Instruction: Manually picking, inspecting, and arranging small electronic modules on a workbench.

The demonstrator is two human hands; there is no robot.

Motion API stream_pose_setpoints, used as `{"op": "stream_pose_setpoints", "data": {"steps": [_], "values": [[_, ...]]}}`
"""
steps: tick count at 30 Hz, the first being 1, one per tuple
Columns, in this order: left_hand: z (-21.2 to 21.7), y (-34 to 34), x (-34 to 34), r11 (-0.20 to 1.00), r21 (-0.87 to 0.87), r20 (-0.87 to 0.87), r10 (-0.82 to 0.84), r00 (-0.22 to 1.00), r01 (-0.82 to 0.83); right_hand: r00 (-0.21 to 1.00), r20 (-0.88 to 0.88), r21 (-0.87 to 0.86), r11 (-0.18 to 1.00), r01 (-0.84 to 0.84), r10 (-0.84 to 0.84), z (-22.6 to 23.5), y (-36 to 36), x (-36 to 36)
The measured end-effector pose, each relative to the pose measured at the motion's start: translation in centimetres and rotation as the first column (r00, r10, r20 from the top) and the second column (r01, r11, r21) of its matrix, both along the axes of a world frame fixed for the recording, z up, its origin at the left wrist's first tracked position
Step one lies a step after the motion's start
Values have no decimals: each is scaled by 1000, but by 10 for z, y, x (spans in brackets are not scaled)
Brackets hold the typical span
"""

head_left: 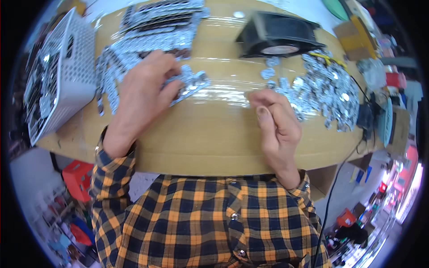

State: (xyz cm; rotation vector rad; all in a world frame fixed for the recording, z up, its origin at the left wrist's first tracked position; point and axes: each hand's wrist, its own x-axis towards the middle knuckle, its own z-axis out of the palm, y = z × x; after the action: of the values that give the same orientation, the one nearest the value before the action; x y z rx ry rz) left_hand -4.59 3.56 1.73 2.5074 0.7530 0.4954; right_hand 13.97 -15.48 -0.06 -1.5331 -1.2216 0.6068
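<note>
My left hand [145, 87] is at the left of the brown table, fingers curled and thumb bent in. From between its thumb and fingers a silvery strip [194, 83] with rounded lobes juts out to the right; blur hides the exact grip. Behind the hand, rows of similar silvery strips [154, 43] lie stacked and spread. My right hand [279, 123] hovers over the table's right half, thumb pressed to bent fingers. Whatever it pinches is too small to tell. Beyond it sits a loose heap of shiny silver round pieces [328, 91], with a few strays nearby.
A white perforated basket [78, 67] full of silvery strips stands at the left edge. A black box-shaped fan [281, 35] is at the back. By the heap lies something yellow and slender [328, 59]. A dark cable [342, 167] hangs over the right edge, near a cardboard box [355, 38].
</note>
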Motion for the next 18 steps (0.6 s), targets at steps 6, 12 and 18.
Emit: {"op": "stream_pose_setpoints", "data": {"steps": [6, 12, 18], "values": [[12, -9, 3, 995, 33, -112, 102, 988, -98, 861, -486, -34, 981, -189, 149, 2, -15, 6], [10, -1, 1, 989, -139, -74, 42, 996, -52, 993, -85, 30, 996, 88, -85, -5, -22, 45], [24, -2, 4, 970, -245, 1, 3, 1000, -2, 986, -84, 9, 990, -144, 144, -3, -12, 43]]}}
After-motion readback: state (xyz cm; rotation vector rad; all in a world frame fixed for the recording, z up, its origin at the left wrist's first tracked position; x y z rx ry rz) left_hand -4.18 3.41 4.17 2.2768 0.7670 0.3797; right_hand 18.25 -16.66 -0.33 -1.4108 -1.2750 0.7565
